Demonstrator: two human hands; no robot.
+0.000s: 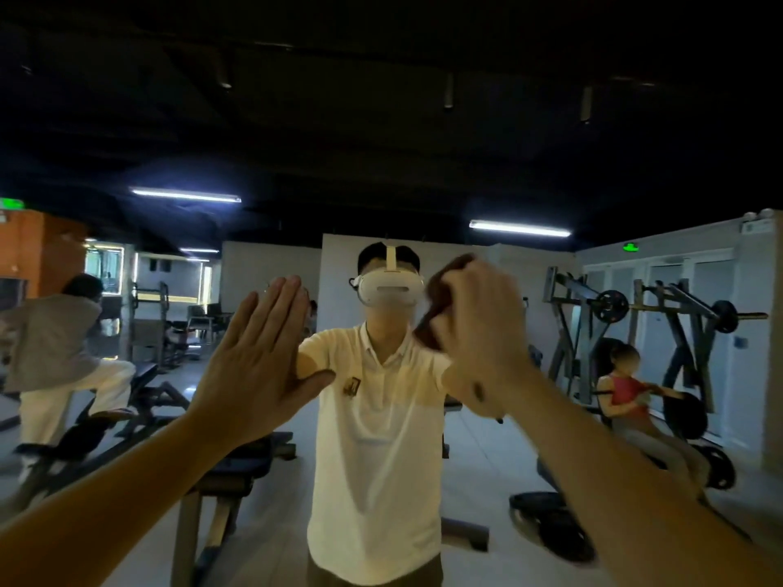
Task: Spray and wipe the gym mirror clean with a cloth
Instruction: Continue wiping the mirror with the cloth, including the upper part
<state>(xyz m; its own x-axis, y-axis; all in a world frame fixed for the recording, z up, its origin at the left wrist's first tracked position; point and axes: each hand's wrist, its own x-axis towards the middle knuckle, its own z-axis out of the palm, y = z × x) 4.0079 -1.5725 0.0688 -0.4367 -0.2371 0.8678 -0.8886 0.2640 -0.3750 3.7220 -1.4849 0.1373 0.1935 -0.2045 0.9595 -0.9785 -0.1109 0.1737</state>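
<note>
Large wall mirror [466, 184] fills the frame, reflecting the gym. Left hand [258, 366], left of centre: palm flat toward the glass, fingers straight and together, thumb splayed out to the right; appears to touch the mirror. Right hand [483, 328], right of centre: fingers curled, clamped on a bunched dark brown cloth [440, 290], held at the glass beside the reflected white headset [390, 288]. Reflected grey plate-loaded weight machine [627, 332] at right.

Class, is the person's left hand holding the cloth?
No: the left hand lies flat with straight fingers, while the right hand grips the dark cloth.
</note>
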